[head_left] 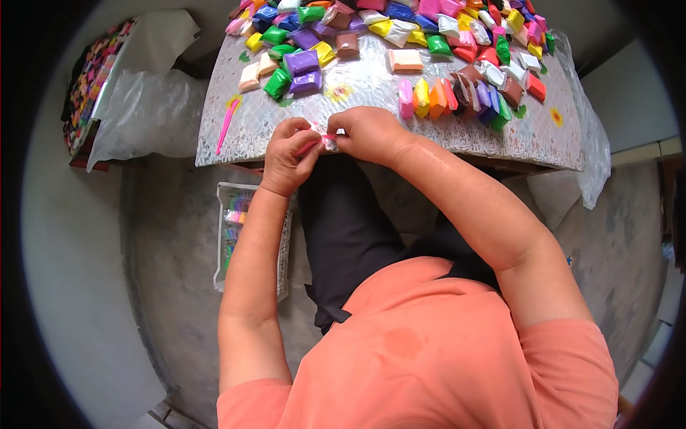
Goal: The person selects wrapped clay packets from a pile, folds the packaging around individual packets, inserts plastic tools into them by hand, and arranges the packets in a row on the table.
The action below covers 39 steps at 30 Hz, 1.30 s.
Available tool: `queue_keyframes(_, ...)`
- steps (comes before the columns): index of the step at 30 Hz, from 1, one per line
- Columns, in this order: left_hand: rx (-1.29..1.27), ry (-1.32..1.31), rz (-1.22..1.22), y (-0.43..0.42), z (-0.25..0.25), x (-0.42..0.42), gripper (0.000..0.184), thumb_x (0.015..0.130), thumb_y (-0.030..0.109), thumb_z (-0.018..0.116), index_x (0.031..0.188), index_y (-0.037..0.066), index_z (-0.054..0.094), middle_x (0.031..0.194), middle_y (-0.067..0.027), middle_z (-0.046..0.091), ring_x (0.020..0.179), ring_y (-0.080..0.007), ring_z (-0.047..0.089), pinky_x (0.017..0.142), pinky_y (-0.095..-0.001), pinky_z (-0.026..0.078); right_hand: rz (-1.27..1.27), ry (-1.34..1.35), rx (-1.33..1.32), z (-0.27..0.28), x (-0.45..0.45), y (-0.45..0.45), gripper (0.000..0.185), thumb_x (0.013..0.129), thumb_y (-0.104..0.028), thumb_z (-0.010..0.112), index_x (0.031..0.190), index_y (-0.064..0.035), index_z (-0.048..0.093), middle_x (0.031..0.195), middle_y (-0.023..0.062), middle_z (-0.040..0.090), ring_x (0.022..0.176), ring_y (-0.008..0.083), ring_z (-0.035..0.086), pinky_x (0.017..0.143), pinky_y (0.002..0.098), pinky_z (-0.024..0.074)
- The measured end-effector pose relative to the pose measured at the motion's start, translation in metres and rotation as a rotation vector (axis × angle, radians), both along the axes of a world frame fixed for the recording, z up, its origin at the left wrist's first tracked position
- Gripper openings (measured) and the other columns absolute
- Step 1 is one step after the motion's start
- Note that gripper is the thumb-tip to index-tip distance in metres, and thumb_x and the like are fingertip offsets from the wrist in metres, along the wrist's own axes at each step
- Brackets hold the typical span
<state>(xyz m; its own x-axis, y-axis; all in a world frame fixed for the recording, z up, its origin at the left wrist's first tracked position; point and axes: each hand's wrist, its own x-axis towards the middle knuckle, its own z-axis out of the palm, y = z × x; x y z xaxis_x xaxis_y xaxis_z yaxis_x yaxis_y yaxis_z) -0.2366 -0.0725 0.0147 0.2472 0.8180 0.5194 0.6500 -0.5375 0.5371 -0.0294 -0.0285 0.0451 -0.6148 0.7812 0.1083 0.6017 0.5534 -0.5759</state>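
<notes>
In the head view, a grey floor is spreading beneath a table, and a patterned, lace-like tablecloth is covering the table's top. A large heap of coloured packets is filling the far part, with purple packets lying towards its left and a cream packet lying nearer the middle. A row of packets is standing on edge to the right of the hands, running through pink, yellow, orange, brown, blue and green. A slim pink stick is resting near the table's left edge. Clear plastic is hanging down at the right.

The person, wearing a coral shirt and black trousers, is sitting at the near edge. Just above that edge, between the two hands, a small pink piece is being held. The left hand is pinching it between thumb and forefinger, its remaining fingers bending. The right hand is pinching the other end, fingertips drawing close together; its outer fingers are partly hiding, so their exact pose cannot be told.

Below, beside the left forearm, a white basket is holding more coloured packs. At far left, another colourful pile is lying beside crumpled plastic sheeting.
</notes>
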Motion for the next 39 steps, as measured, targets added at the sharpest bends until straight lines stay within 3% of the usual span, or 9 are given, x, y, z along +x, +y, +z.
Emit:
queue_keyframes(10, 0.006, -0.012, -0.024, 0.001, 0.0, -0.003, 0.019, 0.07, 0.005, 0.079, 0.087, 0.008, 0.071, 0.096, -0.0094, 0.063, 0.094, -0.0297, 0.061, 0.084, -0.0381, 0.05, 0.054, -0.195, 0.136, 0.016, -0.024, 0.015, 0.013, 0.081, -0.026, 0.067, 0.089, -0.0163, 0.071, 0.088, 0.0121, 0.071, 0.086, 0.0339, 0.069, 0.072, 0.0447, 0.0544)
queue_keyframes(16, 0.004, -0.028, -0.029, 0.001, 0.001, -0.003, 0.018, 0.07, 0.004, 0.078, 0.086, 0.007, 0.07, 0.095, -0.0094, 0.063, 0.094, -0.0297, 0.061, 0.084, -0.0379, 0.049, -0.002, -0.066, 0.164, 0.005, -0.022, 0.013, 0.014, 0.082, -0.026, 0.066, 0.09, -0.0161, 0.07, 0.083, 0.0123, 0.07, 0.083, 0.0339, 0.069, 0.071, 0.0459, 0.0542)
queue_keyframes(25, 0.015, -0.017, -0.02, 0.0, 0.003, -0.002, 0.015, 0.071, 0.006, 0.077, 0.084, 0.008, 0.07, 0.094, -0.0097, 0.063, 0.092, -0.0303, 0.061, 0.082, -0.0382, 0.049, 0.077, -0.076, 0.199, 0.007, -0.015, 0.006, 0.014, 0.085, -0.027, 0.063, 0.09, -0.0144, 0.068, 0.079, 0.0127, 0.069, 0.079, 0.0357, 0.068, 0.068, 0.0472, 0.0534)
queue_keyframes(34, 0.018, -0.001, -0.021, 0.001, 0.003, -0.002, 0.016, 0.07, 0.007, 0.078, 0.083, 0.007, 0.069, 0.093, -0.0095, 0.062, 0.091, -0.0303, 0.061, 0.081, -0.0383, 0.049, 0.042, -0.211, 0.168, 0.019, -0.025, 0.02, 0.013, 0.081, -0.022, 0.066, 0.091, -0.0147, 0.07, 0.091, 0.0135, 0.071, 0.091, 0.0338, 0.069, 0.076, 0.0458, 0.0539)
queue_keyframes(37, 0.018, -0.008, -0.023, 0.001, 0.003, -0.002, 0.015, 0.07, 0.007, 0.078, 0.082, 0.007, 0.069, 0.093, -0.0096, 0.062, 0.09, -0.0303, 0.061, 0.081, -0.0384, 0.049, -0.011, -0.059, 0.122, 0.018, -0.021, 0.017, 0.014, 0.084, -0.022, 0.063, 0.094, -0.0151, 0.069, 0.093, 0.0128, 0.071, 0.092, 0.034, 0.069, 0.077, 0.0455, 0.0538)
queue_keyframes(39, 0.036, -0.004, -0.021, 0.001, 0.004, -0.001, 0.015, 0.07, 0.007, 0.078, 0.082, 0.007, 0.069, 0.093, -0.0096, 0.062, 0.09, -0.0302, 0.061, 0.08, -0.0384, 0.049, 0.032, -0.186, 0.077, 0.022, -0.019, 0.016, 0.015, 0.085, -0.021, 0.062, 0.097, -0.0153, 0.069, 0.095, 0.0127, 0.071, 0.094, 0.0338, 0.068, 0.077, 0.0455, 0.0537)
